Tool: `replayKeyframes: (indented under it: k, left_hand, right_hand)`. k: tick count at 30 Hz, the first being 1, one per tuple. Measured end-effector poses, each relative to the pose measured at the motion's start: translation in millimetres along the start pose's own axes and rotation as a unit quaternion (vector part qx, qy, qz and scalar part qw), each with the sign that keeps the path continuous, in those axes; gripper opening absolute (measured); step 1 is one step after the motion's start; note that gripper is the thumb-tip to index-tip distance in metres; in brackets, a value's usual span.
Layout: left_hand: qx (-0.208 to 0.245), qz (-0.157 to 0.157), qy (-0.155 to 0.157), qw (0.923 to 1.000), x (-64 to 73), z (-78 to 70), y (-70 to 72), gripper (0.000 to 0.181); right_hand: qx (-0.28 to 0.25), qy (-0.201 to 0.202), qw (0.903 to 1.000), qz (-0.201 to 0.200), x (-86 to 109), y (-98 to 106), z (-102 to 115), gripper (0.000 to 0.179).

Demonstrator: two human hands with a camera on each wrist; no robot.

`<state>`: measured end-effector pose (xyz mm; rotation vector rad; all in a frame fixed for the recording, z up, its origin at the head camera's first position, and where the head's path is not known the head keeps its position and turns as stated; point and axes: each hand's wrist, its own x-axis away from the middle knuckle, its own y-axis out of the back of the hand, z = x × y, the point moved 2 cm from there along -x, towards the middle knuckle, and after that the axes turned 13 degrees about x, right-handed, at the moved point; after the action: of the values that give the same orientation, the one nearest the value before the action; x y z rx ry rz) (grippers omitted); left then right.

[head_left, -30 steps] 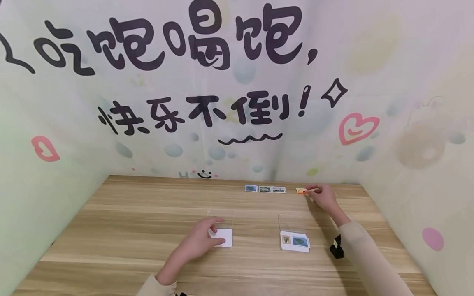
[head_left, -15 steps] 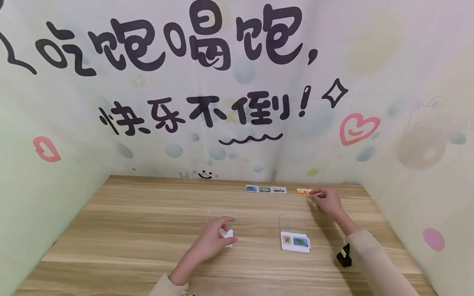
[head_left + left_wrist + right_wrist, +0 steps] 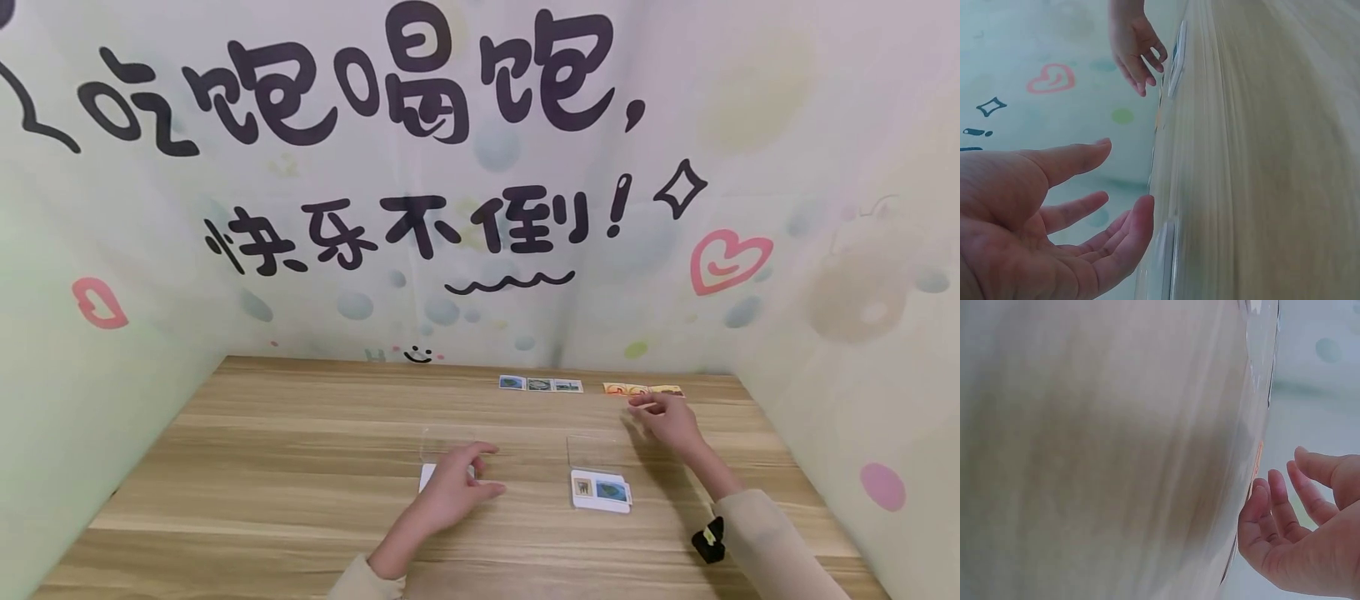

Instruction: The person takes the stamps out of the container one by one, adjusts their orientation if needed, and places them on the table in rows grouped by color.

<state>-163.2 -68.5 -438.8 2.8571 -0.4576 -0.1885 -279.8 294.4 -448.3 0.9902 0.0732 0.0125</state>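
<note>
My right hand [image 3: 669, 422] hovers just in front of a row of orange and yellow stamps [image 3: 617, 388] at the back right of the table. In the right wrist view its fingers [image 3: 1279, 515] are loosely bent, the thumb stands apart, and nothing is held. Over a white card [image 3: 427, 475] with a clear flap [image 3: 447, 433] behind it is my left hand [image 3: 457, 487], partly covering the card. The left wrist view shows the left thumb [image 3: 1079, 161] and fingers spread around nothing. A second white card [image 3: 600, 504], to the right, bears two stamps [image 3: 612, 490].
Several blue and grey stamps [image 3: 540, 384] lie in a row at the back of the wooden table [image 3: 262, 467]. Another clear flap [image 3: 591, 452] lies behind the right card. A printed cloth wall [image 3: 360, 325] rises along the back edge.
My left hand has moved right across the left card. The right hand has drawn slightly right and back toward me, uncovering more of the orange and yellow stamps.
</note>
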Motion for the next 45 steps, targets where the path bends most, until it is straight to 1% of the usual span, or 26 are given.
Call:
replayKeyframes:
  k: [4, 8, 15, 22, 25, 37, 45]
  left_hand:
    - [0.003, 0.003, 0.0, 1.0, -3.3, -0.5, -6.7, 0.053]
    - [0.0, 0.005, 0.007, 1.0, -5.7, -0.2, -13.7, 0.053]
    - [0.009, 0.008, 0.017, 0.9998, -8.4, -1.6, -23.4, 0.053]
    - [0.012, 0.012, 0.016, 0.9997, -12.4, -4.7, -33.9, 0.052]
    - [0.014, 0.013, 0.015, 0.9997, -14.5, -5.8, -38.5, 0.052]
    - [0.001, -0.002, 0.023, 0.9997, -21.1, -9.4, -52.4, 0.05]
    - [0.007, 0.002, 0.037, 0.9993, -23.0, -7.5, -65.2, 0.051]
  right_hand:
    - [-0.012, 0.0, 0.9999, 0.006, 5.8, 0.6, 1.0, 0.023]
    - [-0.016, 0.003, 0.9998, 0.011, 10.5, -0.1, -0.5, 0.024]
    - [-0.034, -0.022, 0.9991, 0.016, 21.9, -0.9, 0.4, 0.027]
    - [-0.027, -0.034, 0.9988, 0.023, 35.1, 2.0, 2.9, 0.03]
    - [-0.034, -0.037, 0.9983, 0.029, 40.2, 2.8, 4.8, 0.03]
    - [-0.061, -0.048, 0.9958, 0.049, 57.7, -0.2, 12.9, 0.032]
    - [-0.064, -0.059, 0.9943, 0.062, 69.2, -3.8, 14.6, 0.032]
